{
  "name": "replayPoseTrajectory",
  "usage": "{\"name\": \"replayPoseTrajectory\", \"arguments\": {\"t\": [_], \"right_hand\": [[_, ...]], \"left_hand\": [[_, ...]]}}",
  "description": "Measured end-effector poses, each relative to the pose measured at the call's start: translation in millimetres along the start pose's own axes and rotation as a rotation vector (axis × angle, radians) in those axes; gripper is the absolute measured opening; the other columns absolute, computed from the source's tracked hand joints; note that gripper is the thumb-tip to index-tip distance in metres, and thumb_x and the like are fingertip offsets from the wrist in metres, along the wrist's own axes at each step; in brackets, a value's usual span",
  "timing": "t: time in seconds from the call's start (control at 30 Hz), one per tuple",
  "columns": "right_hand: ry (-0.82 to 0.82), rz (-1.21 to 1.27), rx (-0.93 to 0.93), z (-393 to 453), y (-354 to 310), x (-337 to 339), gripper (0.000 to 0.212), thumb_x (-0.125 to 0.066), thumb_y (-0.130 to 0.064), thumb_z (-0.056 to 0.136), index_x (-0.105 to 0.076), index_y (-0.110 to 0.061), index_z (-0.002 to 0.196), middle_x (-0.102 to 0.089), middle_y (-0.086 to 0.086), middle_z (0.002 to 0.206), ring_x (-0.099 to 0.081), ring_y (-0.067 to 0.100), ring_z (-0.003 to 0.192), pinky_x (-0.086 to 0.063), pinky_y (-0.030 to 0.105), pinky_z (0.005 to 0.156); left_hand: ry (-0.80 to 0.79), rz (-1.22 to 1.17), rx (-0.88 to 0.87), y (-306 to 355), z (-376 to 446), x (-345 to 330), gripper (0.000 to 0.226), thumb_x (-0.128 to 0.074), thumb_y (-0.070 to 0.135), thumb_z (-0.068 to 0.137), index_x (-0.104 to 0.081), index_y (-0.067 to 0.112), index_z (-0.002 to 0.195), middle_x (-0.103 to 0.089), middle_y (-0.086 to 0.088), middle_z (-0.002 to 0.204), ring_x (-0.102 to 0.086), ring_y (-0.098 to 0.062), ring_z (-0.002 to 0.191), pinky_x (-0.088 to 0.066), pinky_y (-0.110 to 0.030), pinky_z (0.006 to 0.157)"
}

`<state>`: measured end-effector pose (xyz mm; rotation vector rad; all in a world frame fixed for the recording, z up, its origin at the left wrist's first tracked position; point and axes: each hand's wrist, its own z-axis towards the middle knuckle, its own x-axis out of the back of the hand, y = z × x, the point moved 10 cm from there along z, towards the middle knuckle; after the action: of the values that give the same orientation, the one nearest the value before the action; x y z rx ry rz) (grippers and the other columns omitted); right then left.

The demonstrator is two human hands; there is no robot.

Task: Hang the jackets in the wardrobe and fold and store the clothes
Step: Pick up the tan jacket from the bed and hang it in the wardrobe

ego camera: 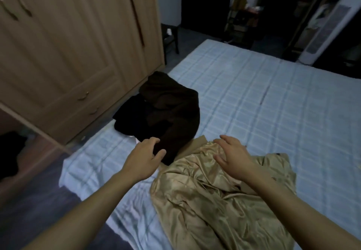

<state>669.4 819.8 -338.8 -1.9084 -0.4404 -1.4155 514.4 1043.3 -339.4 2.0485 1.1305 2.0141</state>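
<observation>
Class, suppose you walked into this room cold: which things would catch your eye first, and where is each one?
First, the shiny gold satin garment, crumpled on the near part of the pale blue checked bed. Then the two hands: the left hand at the edge of the dark brown jacket, the right hand with fingers spread over the satin. The wooden wardrobe fills the left side.

i had just one view, a wide-angle camera worn on the person's head. it looked forward and down, close over the bed [254, 103], with the wardrobe [68, 54] at the left and the room's far end above.
</observation>
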Motion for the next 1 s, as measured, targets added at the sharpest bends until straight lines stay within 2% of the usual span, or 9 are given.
{"name": "replayPoseTrajectory", "arguments": {"t": [0.1, 0.2, 0.3, 0.4, 0.6, 0.7, 0.77, 0.83, 1.0], "right_hand": [[-0.054, -0.016, 0.029, 20.5, 4.5, -21.4, 0.055, -0.056, -0.039, 0.095, -0.044, -0.02, 0.145, -0.038, 0.005, 0.153, -0.033, 0.026, 0.141, -0.034, 0.043, 0.111], [-0.1, -0.023, 0.085, 42.9, 13.0, -50.9, 0.05, -0.059, -0.032, 0.094, -0.049, -0.017, 0.14, -0.046, 0.007, 0.147, -0.041, 0.027, 0.135, -0.033, 0.036, 0.11], [-0.161, -0.076, 0.133, 63.1, 26.9, -82.3, 0.052, -0.058, -0.031, 0.095, -0.045, -0.02, 0.145, -0.04, 0.006, 0.152, -0.035, 0.026, 0.14, -0.027, 0.036, 0.114], [-0.227, -0.101, 0.167, 86.3, 43.2, -112.5, 0.057, -0.06, -0.033, 0.094, -0.041, -0.025, 0.147, -0.04, 0.003, 0.152, -0.033, 0.025, 0.142, -0.025, 0.037, 0.115], [-0.311, -0.17, 0.149, 131.7, 74.2, -170.1, 0.059, -0.062, -0.035, 0.088, -0.043, -0.025, 0.144, -0.044, 0.004, 0.147, -0.042, 0.029, 0.135, -0.039, 0.046, 0.106], [-0.285, -0.204, 0.143, 156.5, 88.5, -195.0, 0.049, -0.061, -0.031, 0.09, -0.05, -0.019, 0.137, -0.051, 0.008, 0.139, -0.049, 0.032, 0.125, -0.042, 0.042, 0.101], [-0.283, -0.222, 0.138, 170.6, 101.0, -213.7, 0.05, -0.06, -0.029, 0.09, -0.05, -0.016, 0.137, -0.053, 0.01, 0.136, -0.05, 0.033, 0.123, -0.04, 0.041, 0.102], [-0.302, -0.231, 0.129, 183.2, 115.0, -232.8, 0.057, -0.061, -0.03, 0.09, -0.045, -0.014, 0.142, -0.05, 0.013, 0.141, -0.047, 0.034, 0.128, -0.038, 0.043, 0.106], [-0.357, -0.248, 0.063, 201.6, 138.7, -263.3, 0.07, -0.058, -0.045, 0.091, -0.03, -0.019, 0.15, -0.038, 0.008, 0.152, -0.035, 0.03, 0.139, -0.029, 0.046, 0.115]], "left_hand": [[-0.021, -0.03, 0.084, -25.0, -3.1, -25.4, 0.063, -0.045, 0.058, 0.096, -0.045, 0.017, 0.143, -0.055, -0.004, 0.136, -0.054, -0.022, 0.119, -0.046, -0.037, 0.095], [-0.082, -0.051, 0.168, -52.8, -1.8, -70.6, 0.082, -0.023, 0.074, 0.081, -0.047, 0.021, 0.139, -0.056, -0.001, 0.129, -0.051, -0.022, 0.118, -0.045, -0.038, 0.095], [-0.137, -0.036, 0.237, -79.3, 1.7, -117.0, 0.074, -0.021, 0.07, 0.083, -0.051, 0.018, 0.126, -0.057, -0.002, 0.12, -0.053, -0.024, 0.112, -0.046, -0.04, 0.092], [-0.196, -0.014, 0.271, -93.3, 9.9, -155.0, 0.075, -0.018, 0.068, 0.083, -0.048, 0.018, 0.131, -0.055, -0.004, 0.124, -0.051, -0.025, 0.114, -0.045, -0.041, 0.094], [-0.197, 0.004, 0.324, -123.9, 34.4, -196.3, 0.081, -0.015, 0.068, 0.08, -0.045, 0.021, 0.139, -0.052, -0.003, 0.134, -0.048, -0.025, 0.121, -0.043, -0.042, 0.101], [-0.235, 0.026, 0.37, -146.4, 46.7, -224.7, 0.066, -0.028, 0.059, 0.09, -0.044, 0.019, 0.141, -0.049, -0.004, 0.135, -0.047, -0.026, 0.122, -0.043, -0.043, 0.101], [-0.259, 0.053, 0.364, -157.4, 55.6, -243.9, 0.061, -0.027, 0.057, 0.094, -0.049, 0.018, 0.135, -0.047, -0.003, 0.135, -0.046, -0.027, 0.123, -0.042, -0.042, 0.099], [-0.267, 0.069, 0.371, -163.3, 62.2, -259.1, 0.064, -0.022, 0.06, 0.093, -0.052, 0.017, 0.13, -0.046, -0.004, 0.135, -0.046, -0.028, 0.122, -0.043, -0.042, 0.098], [-0.151, 0.026, 0.483, -174.0, 72.3, -272.0, 0.048, -0.032, 0.045, 0.101, -0.044, 0.014, 0.136, -0.051, -0.011, 0.129, -0.05, -0.03, 0.115, -0.045, -0.045, 0.097]]}}
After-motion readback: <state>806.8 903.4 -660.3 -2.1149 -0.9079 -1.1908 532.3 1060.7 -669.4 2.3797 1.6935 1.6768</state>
